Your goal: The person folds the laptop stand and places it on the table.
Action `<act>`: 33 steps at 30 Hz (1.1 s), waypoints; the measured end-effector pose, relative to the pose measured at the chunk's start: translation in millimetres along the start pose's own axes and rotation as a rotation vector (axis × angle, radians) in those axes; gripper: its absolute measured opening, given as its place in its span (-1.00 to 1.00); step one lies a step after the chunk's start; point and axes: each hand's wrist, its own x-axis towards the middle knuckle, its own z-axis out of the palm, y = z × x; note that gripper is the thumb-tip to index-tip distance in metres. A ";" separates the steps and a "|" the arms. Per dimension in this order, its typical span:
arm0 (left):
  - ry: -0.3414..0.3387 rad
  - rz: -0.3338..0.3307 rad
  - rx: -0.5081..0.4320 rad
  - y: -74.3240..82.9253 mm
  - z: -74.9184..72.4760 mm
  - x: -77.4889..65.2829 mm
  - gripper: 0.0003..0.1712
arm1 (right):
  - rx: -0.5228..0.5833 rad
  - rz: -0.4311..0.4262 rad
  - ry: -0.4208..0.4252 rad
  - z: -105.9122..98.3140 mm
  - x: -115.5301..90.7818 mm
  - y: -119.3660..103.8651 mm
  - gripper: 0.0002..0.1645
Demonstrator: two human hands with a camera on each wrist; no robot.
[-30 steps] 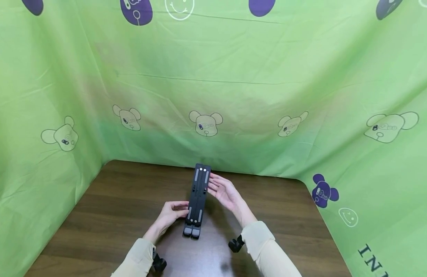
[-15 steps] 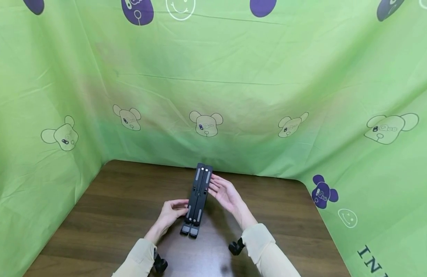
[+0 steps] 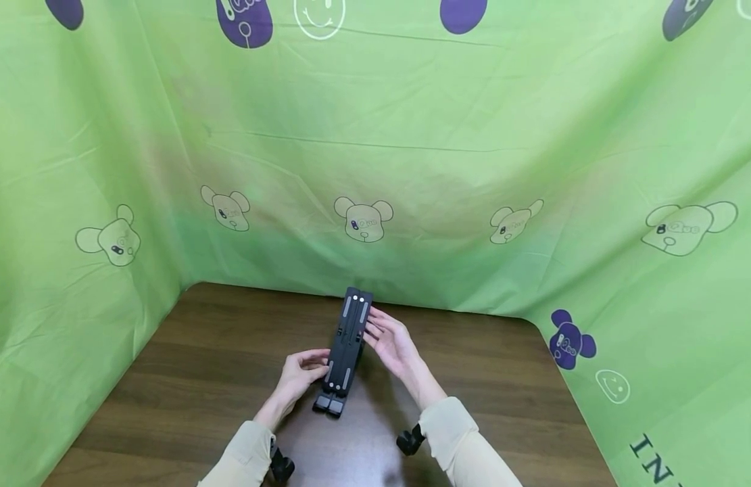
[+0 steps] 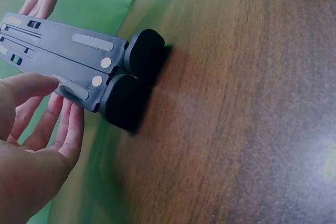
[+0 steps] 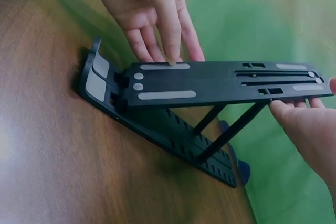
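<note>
A black folding laptop stand (image 3: 347, 341) with grey rubber strips stands narrow, its two arms side by side. In the right wrist view its top plate (image 5: 210, 82) is raised above the slotted base (image 5: 157, 132) on two struts (image 5: 231, 132). My left hand (image 3: 297, 374) pinches the left edge near the hinged front end, thumb on top and fingers below. My right hand (image 3: 395, 341) holds the right edge farther back, its thumb at the plate's side in the right wrist view. Two padded front lips (image 3: 328, 404) tip up at the near end.
The brown wooden table (image 3: 229, 338) lies under the stand. A green printed cloth (image 3: 363, 155) hangs behind and along both sides. Each wrist carries a black camera mount, one beside the left cuff (image 3: 282, 465) and one beside the right cuff (image 3: 410, 439).
The stand's near end has swung slightly left, and its front lips have tilted away from the line of the top plate. Both hands keep hold with only small shifts.
</note>
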 end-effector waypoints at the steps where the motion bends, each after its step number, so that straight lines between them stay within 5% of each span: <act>1: 0.007 0.002 0.002 -0.3 0.1 -0.2 -0.57 | 0.000 -0.008 0.008 0.7 0.2 1.2 -0.37; 33: 0.095 0.011 -0.003 0.0 2.0 4.0 -0.59 | 0.060 -0.067 0.086 12.0 -3.9 8.8 -0.39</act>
